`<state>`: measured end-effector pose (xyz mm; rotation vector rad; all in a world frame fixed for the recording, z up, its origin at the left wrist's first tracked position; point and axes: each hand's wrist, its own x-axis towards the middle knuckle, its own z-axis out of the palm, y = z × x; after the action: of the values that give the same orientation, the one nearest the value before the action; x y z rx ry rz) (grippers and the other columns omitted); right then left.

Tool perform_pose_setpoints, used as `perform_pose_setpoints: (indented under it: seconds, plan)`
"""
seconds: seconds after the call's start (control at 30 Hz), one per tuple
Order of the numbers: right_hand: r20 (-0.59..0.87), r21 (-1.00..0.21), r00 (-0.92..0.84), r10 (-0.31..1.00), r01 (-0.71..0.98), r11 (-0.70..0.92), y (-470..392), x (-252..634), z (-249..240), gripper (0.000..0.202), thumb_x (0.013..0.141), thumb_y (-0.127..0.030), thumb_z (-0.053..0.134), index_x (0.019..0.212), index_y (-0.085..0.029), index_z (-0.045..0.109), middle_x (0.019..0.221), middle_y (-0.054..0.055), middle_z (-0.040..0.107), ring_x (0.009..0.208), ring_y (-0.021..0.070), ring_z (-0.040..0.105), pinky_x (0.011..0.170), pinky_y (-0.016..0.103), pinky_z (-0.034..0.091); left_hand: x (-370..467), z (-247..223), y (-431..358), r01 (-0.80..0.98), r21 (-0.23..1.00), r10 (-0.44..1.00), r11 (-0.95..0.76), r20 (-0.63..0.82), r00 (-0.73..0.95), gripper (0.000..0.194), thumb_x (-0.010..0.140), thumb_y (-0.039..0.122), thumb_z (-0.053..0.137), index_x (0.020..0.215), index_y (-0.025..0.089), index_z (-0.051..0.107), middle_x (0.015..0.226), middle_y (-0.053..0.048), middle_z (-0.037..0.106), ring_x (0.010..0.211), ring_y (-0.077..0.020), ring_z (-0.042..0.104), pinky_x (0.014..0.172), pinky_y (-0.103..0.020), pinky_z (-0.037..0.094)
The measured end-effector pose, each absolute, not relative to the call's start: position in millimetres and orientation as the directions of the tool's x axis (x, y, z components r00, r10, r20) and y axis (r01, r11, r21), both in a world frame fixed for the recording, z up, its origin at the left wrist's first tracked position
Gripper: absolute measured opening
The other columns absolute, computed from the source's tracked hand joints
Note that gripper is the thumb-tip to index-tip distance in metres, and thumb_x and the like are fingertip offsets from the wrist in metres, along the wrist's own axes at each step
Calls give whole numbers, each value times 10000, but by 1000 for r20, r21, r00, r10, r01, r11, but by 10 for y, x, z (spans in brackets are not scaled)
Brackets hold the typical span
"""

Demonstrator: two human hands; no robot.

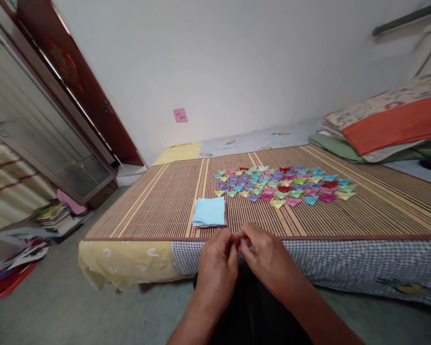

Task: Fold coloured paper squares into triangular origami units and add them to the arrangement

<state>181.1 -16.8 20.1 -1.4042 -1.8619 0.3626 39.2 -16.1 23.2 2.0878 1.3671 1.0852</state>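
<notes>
My left hand [219,261] and my right hand [266,251] meet at the front edge of the bed, their fingers closed on a small piece of red paper [237,242]. Most of the paper is hidden by the fingers, so its shape is unclear. Just beyond my left hand, a stack of square paper with a light blue sheet on top [209,212] lies on the striped mat [158,206]. Farther back and to the right, several small folded paper pieces [283,189] in many colours are spread in rows on the mat.
Folded bedding with an orange band [398,124] is piled at the bed's right. A pink note [180,115] is on the wall. On the floor at left are a stack of books [53,215] and a red bag [10,282].
</notes>
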Motion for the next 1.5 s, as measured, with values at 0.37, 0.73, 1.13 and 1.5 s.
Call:
perform_pose_setpoints:
  seconds: [0.37,0.73,1.13,1.5]
  plan:
    - [302,-781,-104,947,543,309,-123,1913,204,158,867,-135,515,739,-209,572,660,-16,602,603,164,566,576,255,388,379,129,-55,470,798,926,-378,315,209,164,879,85,568,798,205,645,784,-6,652,734,-174,605,672,-266,434]
    - [320,-808,-6,947,521,276,-53,1919,101,168,896,-199,514,744,-205,584,660,11,634,584,177,584,569,269,412,197,147,-37,29,1000,975,-8,1,220,477,882,452,704,1237,162,570,984,-78,728,701,-159,689,558,-239,472]
    - [261,-805,-53,964,539,248,-89,1867,116,157,890,-209,516,767,-209,612,677,21,656,607,189,612,574,274,421,283,30,-35,-230,961,966,151,-95,239,390,791,364,798,1032,95,652,810,-53,738,638,-141,699,581,-235,547]
    - [274,-771,-100,957,572,281,-115,1839,136,160,872,-128,562,960,-197,677,836,25,688,708,191,632,656,288,455,321,-1,12,-223,966,976,133,-88,201,389,742,388,817,950,108,646,687,-25,741,519,-114,669,516,-207,543]
